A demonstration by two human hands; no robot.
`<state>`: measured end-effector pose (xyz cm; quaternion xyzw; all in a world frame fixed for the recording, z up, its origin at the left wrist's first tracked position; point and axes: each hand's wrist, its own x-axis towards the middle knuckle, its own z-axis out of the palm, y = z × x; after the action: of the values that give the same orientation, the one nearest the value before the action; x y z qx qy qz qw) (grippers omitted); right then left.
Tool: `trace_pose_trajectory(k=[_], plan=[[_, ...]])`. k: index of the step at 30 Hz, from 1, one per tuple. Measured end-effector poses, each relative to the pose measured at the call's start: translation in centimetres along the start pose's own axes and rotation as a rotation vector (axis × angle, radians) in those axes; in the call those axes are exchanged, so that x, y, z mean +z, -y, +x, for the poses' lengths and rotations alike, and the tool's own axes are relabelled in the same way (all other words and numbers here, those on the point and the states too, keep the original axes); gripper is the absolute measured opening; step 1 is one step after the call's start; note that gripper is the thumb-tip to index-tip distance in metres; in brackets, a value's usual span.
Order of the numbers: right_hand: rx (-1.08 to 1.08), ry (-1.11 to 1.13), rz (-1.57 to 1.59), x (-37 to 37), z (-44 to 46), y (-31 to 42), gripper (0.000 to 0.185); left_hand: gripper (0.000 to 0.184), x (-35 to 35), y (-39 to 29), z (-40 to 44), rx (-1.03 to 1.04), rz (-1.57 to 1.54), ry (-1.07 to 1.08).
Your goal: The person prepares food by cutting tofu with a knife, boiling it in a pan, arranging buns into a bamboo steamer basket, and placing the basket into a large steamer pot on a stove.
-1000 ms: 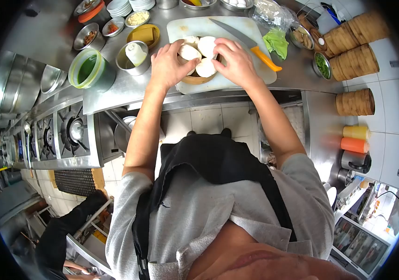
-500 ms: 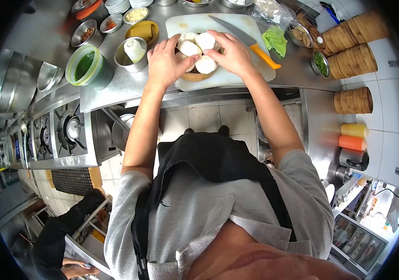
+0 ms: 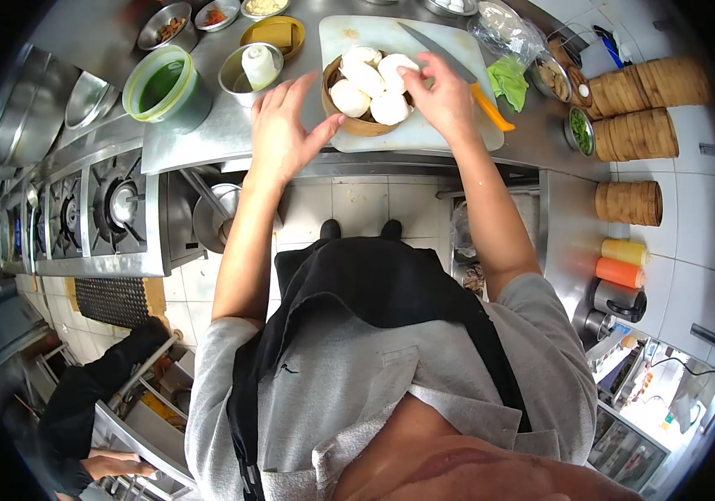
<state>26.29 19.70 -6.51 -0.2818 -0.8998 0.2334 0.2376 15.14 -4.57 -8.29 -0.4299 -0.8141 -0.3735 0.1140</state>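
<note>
Several white round buns (image 3: 363, 78) sit in a round bamboo steamer basket (image 3: 367, 129). The basket stands on a white cutting board (image 3: 433, 138). To the left of the basket, my left hand (image 3: 282, 134) is open, its fingers spread and apart from the buns. My right hand (image 3: 443, 96) is at the basket's right side, thumb and fingers apart, with the thumb against the rightmost bun (image 3: 396, 72). Behind that hand lies a knife (image 3: 488, 105) with an orange handle.
Left of the board are a bowl holding a white bottle (image 3: 258, 67) and a tub of green liquid (image 3: 165, 88). Green leaves (image 3: 507, 82) lie right of the board. Bamboo steamers (image 3: 635, 134) stand by the right wall. Gas burners (image 3: 124, 202) are at left. Another person's dark-clothed leg (image 3: 111, 376) shows lower left.
My left hand has come off the buns and moved left, opening. My right hand has drawn back to the right, loosening around the buns. The view has shifted slightly.
</note>
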Motion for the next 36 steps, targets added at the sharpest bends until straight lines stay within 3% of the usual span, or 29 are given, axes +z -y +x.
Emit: trace_pose_trajectory(k=[3,5,6,7,12,18,21,25,28,29,31,34,35,36], plan=[[0.125,0.023,0.025,-1.2,0.3,-1.4,0.053,0.067,-1.9,-0.4,-2.8,-0.006,-0.015,-0.023],[0.085,0.077,-0.043,-1.0,0.8,-3.9,0.053,0.061,-2.8,-0.5,-5.7,-0.073,-0.044,0.064],[0.235,0.29,0.018,-1.0,0.8,-4.2,0.052,0.056,-2.8,-0.2,-7.6,-0.113,-0.055,0.091],[0.379,0.509,0.076,-1.1,0.6,-4.3,0.051,0.052,-2.6,0.4,-9.9,-0.191,-0.057,0.148],[0.354,0.668,0.177,1.0,1.7,-5.4,0.044,0.045,-0.6,3.6,-27.0,-0.613,0.126,0.438],[0.218,0.576,0.178,3.7,2.2,-6.3,0.038,0.049,-2.5,-2.3,-45.3,-1.228,0.13,0.689],[0.199,0.535,0.255,5.1,2.0,-7.9,0.036,0.052,-3.4,-5.0,-51.3,-1.463,0.08,0.659],[0.227,0.45,0.403,4.9,0.8,-7.9,0.033,0.051,-3.5,-6.3,-60.5,-1.669,0.032,0.446],[0.214,0.513,0.33,2.3,0.1,-7.6,0.033,0.05,-2.6,-5.9,-67.6,-1.816,-0.126,0.45],[0.194,0.499,0.305,1.3,-0.9,-6.3,0.032,0.05,-3.0,-6.1,-68.3,-1.82,-0.128,0.417],[0.164,0.482,0.294,-0.7,-3.0,-2.9,0.032,0.049,-5.0,-6.5,-69.7,-1.71,-0.184,0.591],[0.179,0.466,0.342,-1.0,-5.6,1.4,0.033,0.046,-3.7,-2.8,-78.2,-1.659,-0.078,0.493],[0.168,0.461,0.349,-0.7,-6.4,2.7,0.033,0.047,-7.1,-3.0,-76.5,-1.815,-0.163,0.423],[0.16,0.452,0.357,-0.3,-7.6,4.0,0.033,0.049,-9.0,-2.2,-77.1,-1.815,-0.167,0.39]])
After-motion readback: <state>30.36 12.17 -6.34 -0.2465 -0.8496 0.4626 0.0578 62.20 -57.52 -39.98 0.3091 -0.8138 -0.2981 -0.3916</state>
